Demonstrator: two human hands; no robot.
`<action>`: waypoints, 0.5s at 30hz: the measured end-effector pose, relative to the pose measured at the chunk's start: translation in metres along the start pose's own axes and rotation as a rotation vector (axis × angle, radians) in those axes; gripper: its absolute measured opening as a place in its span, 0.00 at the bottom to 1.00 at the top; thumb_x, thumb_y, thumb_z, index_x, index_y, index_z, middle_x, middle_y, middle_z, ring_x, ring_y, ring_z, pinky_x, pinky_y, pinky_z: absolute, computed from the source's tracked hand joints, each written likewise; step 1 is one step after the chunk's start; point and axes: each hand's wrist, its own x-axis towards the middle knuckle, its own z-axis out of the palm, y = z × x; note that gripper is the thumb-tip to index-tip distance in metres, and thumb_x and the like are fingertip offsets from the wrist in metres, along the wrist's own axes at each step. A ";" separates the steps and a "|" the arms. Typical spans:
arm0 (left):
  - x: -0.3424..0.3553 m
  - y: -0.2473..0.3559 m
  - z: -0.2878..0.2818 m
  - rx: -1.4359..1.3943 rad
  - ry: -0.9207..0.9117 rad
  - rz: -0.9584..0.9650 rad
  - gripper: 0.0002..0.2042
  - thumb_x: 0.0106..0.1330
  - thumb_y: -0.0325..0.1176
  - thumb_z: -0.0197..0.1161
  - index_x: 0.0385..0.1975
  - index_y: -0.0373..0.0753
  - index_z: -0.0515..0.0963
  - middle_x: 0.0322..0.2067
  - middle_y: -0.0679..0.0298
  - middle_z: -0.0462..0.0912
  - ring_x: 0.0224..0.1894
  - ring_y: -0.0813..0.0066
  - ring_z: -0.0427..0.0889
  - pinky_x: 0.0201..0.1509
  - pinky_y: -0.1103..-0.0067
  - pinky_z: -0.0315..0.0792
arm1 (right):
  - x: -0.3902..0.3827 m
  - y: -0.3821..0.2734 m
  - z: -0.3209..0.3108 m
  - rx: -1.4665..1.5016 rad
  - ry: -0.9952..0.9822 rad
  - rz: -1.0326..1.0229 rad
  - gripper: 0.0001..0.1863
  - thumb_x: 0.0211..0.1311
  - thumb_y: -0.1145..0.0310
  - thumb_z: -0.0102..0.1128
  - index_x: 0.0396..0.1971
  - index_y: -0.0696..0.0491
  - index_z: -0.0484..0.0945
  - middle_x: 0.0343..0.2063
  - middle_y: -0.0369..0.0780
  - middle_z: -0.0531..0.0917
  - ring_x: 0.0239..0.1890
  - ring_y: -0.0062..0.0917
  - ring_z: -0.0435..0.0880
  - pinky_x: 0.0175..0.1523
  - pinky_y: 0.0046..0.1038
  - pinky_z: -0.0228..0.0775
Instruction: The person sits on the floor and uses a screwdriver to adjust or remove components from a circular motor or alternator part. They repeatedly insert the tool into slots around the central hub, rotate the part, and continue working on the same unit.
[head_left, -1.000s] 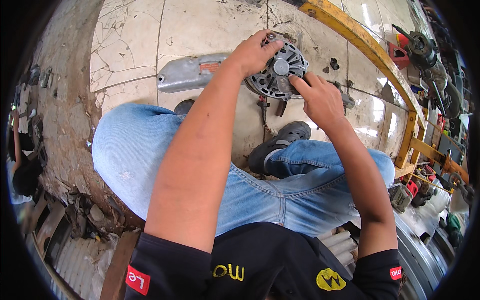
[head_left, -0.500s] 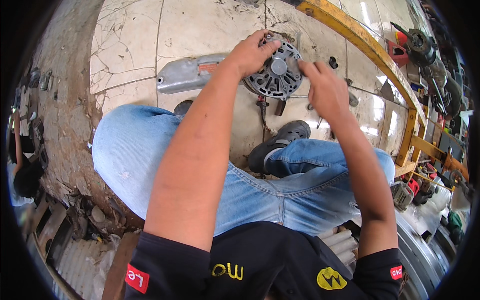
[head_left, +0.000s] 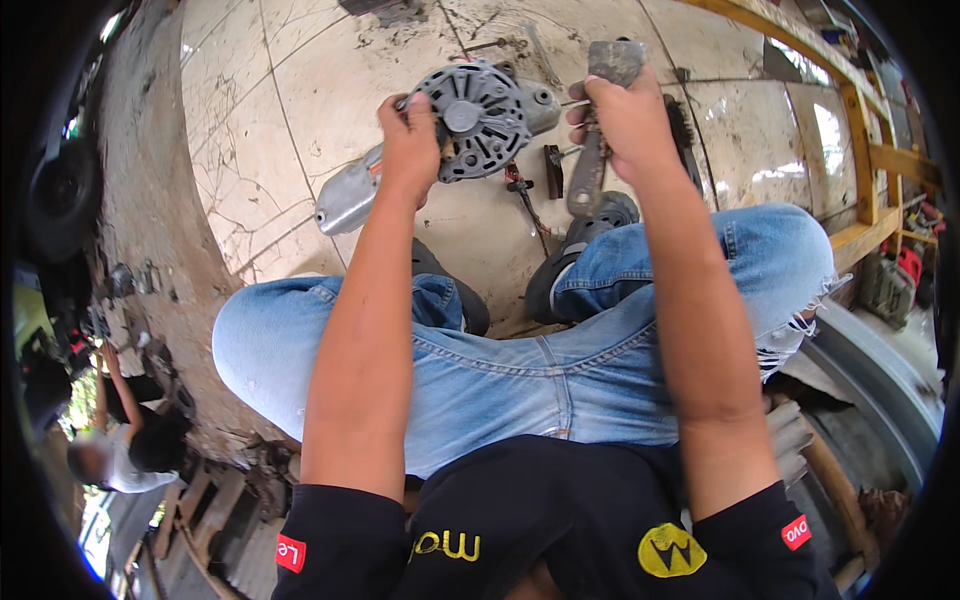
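My left hand [head_left: 410,145] grips the left rim of a round slotted alternator [head_left: 500,118], holding it tilted over the floor. Its grey housing has a round hub in the middle. Closed around a dirty putty knife is my right hand [head_left: 632,125], off to the alternator's right. The putty knife's blade [head_left: 618,62] points away from me, and its worn handle [head_left: 586,180] hangs toward my shoe. Beneath the alternator lies a long grey metal cover [head_left: 347,198], partly hidden by my left hand and the alternator.
A dark brush [head_left: 682,135] lies right of my right hand. A brown block [head_left: 553,172] and a cable with a connector [head_left: 520,190] rest on the tiles. A yellow metal frame [head_left: 865,165] stands at right. Another person [head_left: 130,440] sits far left.
My right hand has come away from the alternator's right side and now shows the putty knife. Alternator and left hand have shifted left in the view, which has itself moved.
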 end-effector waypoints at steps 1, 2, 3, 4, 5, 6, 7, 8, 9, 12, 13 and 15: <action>-0.003 0.000 0.000 0.005 0.026 -0.010 0.29 0.74 0.53 0.49 0.63 0.35 0.59 0.53 0.48 0.74 0.54 0.61 0.73 0.60 0.71 0.66 | 0.000 0.005 -0.001 0.103 0.031 0.042 0.15 0.61 0.78 0.47 0.47 0.61 0.57 0.32 0.49 0.77 0.21 0.31 0.80 0.20 0.32 0.73; -0.004 -0.002 0.000 0.034 0.022 -0.022 0.28 0.75 0.52 0.48 0.62 0.35 0.57 0.53 0.48 0.73 0.54 0.61 0.72 0.60 0.71 0.65 | -0.003 0.009 -0.002 0.121 0.059 0.059 0.17 0.61 0.78 0.47 0.48 0.62 0.56 0.32 0.49 0.77 0.21 0.31 0.79 0.20 0.33 0.73; -0.007 -0.002 -0.001 0.040 0.024 -0.031 0.28 0.75 0.52 0.48 0.62 0.35 0.56 0.53 0.48 0.72 0.54 0.62 0.72 0.60 0.71 0.65 | -0.002 0.012 -0.003 0.124 0.069 0.080 0.18 0.60 0.78 0.47 0.48 0.62 0.56 0.32 0.49 0.77 0.21 0.31 0.79 0.20 0.33 0.73; -0.010 -0.001 -0.001 0.045 0.026 -0.041 0.28 0.75 0.52 0.47 0.62 0.35 0.56 0.53 0.48 0.72 0.54 0.62 0.72 0.60 0.71 0.65 | 0.001 0.016 -0.005 0.126 0.079 0.102 0.18 0.60 0.78 0.47 0.49 0.63 0.56 0.32 0.49 0.77 0.21 0.31 0.79 0.20 0.33 0.73; -0.011 0.001 0.000 0.049 0.028 -0.051 0.27 0.76 0.51 0.47 0.62 0.35 0.55 0.53 0.48 0.72 0.54 0.63 0.72 0.60 0.71 0.65 | 0.005 0.019 -0.007 0.128 0.088 0.124 0.19 0.60 0.78 0.47 0.49 0.63 0.56 0.32 0.49 0.77 0.21 0.31 0.79 0.20 0.33 0.73; -0.013 0.000 -0.002 0.061 0.021 -0.053 0.26 0.76 0.51 0.46 0.61 0.35 0.54 0.53 0.48 0.71 0.54 0.63 0.71 0.60 0.72 0.66 | 0.009 0.022 -0.010 0.131 0.088 0.129 0.20 0.59 0.78 0.47 0.50 0.64 0.56 0.33 0.49 0.77 0.21 0.31 0.80 0.20 0.32 0.72; -0.012 -0.001 -0.003 0.067 0.027 -0.061 0.26 0.76 0.51 0.45 0.61 0.35 0.54 0.52 0.48 0.71 0.54 0.63 0.71 0.60 0.72 0.66 | 0.012 0.024 -0.012 0.139 0.092 0.147 0.20 0.59 0.78 0.47 0.50 0.64 0.55 0.33 0.50 0.76 0.22 0.31 0.80 0.20 0.32 0.72; -0.012 -0.002 -0.004 0.073 0.034 -0.069 0.26 0.76 0.51 0.45 0.61 0.35 0.54 0.52 0.48 0.71 0.54 0.63 0.71 0.60 0.72 0.66 | 0.014 0.026 -0.014 0.147 0.095 0.165 0.21 0.59 0.78 0.47 0.51 0.64 0.55 0.34 0.50 0.76 0.22 0.31 0.80 0.20 0.32 0.72; -0.013 -0.002 -0.005 0.075 0.043 -0.078 0.26 0.76 0.51 0.45 0.61 0.35 0.54 0.52 0.48 0.71 0.54 0.63 0.71 0.60 0.72 0.66 | 0.016 0.029 -0.016 0.151 0.095 0.181 0.21 0.59 0.78 0.48 0.51 0.65 0.55 0.35 0.51 0.76 0.23 0.31 0.81 0.20 0.32 0.72; -0.013 0.000 -0.003 0.106 0.064 -0.070 0.26 0.77 0.50 0.44 0.61 0.34 0.54 0.52 0.48 0.71 0.53 0.63 0.71 0.60 0.72 0.66 | 0.021 0.040 -0.016 0.159 0.083 0.193 0.20 0.59 0.77 0.47 0.51 0.65 0.57 0.33 0.51 0.78 0.20 0.30 0.80 0.21 0.32 0.72; -0.013 0.001 -0.002 0.107 0.075 -0.068 0.26 0.77 0.50 0.44 0.61 0.34 0.54 0.52 0.48 0.71 0.53 0.63 0.71 0.60 0.72 0.66 | 0.021 0.041 -0.015 0.123 0.063 0.183 0.19 0.59 0.77 0.48 0.49 0.65 0.59 0.32 0.51 0.79 0.19 0.30 0.80 0.21 0.32 0.73; -0.013 0.002 -0.002 0.147 0.079 -0.067 0.25 0.77 0.50 0.44 0.61 0.34 0.54 0.52 0.47 0.71 0.54 0.63 0.71 0.60 0.72 0.66 | 0.019 0.043 -0.012 0.049 0.024 0.161 0.17 0.59 0.76 0.48 0.47 0.66 0.62 0.28 0.51 0.80 0.17 0.30 0.80 0.22 0.31 0.74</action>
